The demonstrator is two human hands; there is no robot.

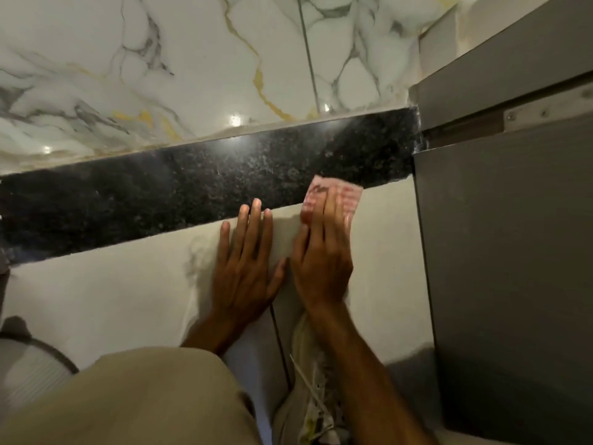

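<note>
A pink patterned cloth (345,195) lies on the pale floor tile (128,290), its far edge over the black granite strip (192,187). My right hand (321,252) presses flat on the cloth with straight fingers; the hand and cloth look blurred. My left hand (245,258) rests flat on the tile just left of it, fingers spread, fingertips reaching the granite strip. The two thumbs nearly touch.
A grey door (503,252) and its frame stand close on the right. White marble flooring with gold and grey veins (160,75) lies beyond the strip. My knee in beige trousers (128,396) and a pale shoe (308,396) are below. A round ribbed object (29,370) sits at the lower left.
</note>
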